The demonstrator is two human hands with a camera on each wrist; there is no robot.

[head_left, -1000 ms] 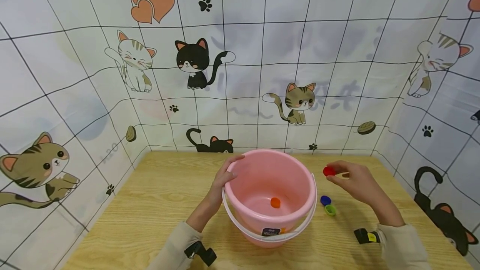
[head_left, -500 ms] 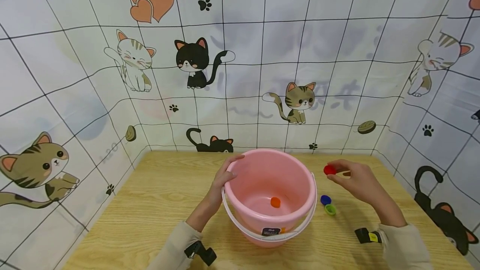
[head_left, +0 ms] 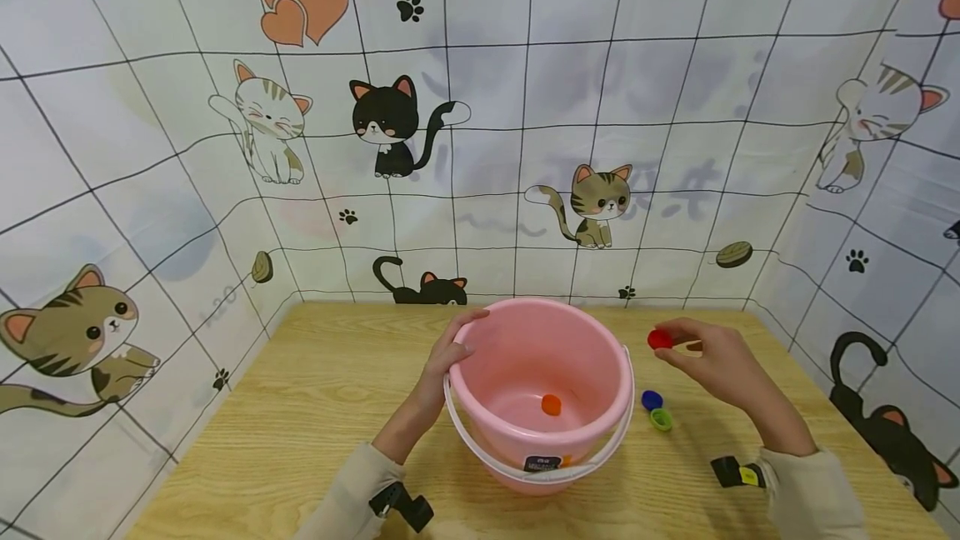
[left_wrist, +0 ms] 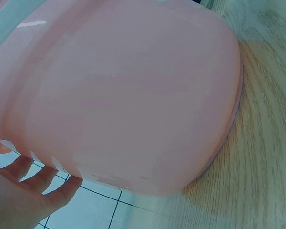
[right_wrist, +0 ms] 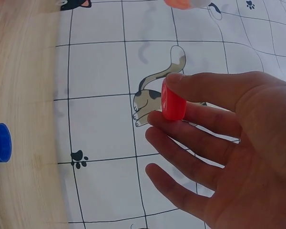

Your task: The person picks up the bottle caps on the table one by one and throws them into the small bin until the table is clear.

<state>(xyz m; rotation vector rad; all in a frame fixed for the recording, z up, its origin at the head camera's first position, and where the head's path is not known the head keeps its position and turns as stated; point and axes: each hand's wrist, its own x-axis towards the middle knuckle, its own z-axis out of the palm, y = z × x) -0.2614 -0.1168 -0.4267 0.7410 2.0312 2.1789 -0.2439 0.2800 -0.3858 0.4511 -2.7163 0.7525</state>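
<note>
A pink bucket [head_left: 525, 440] with a white handle stands upright on the wooden table. My left hand [head_left: 435, 373] grips its rim at the left, the thumb over the edge; in the left wrist view, fingers [left_wrist: 62, 193] lie along the outer wall. Inside, on the bottom, lies an orange cap [head_left: 551, 404]. To the right of the bucket, above the table, my right hand [head_left: 716, 361] pinches a red bottle cap [right_wrist: 173, 101] between thumb and fingertips. Below that hand a blue cap [head_left: 652, 400] and a green cap [head_left: 661, 419] lie side by side on the table.
The wooden table [head_left: 300, 423] meets a white cloth wall [head_left: 487, 157] printed with cats and grid lines at the back and both sides. The bucket's white handle [head_left: 517, 475] hangs down across its front.
My right hand with the red bottle cap has shifted very slightly up and to the right. My left hand, the bucket and the other caps stay put.
</note>
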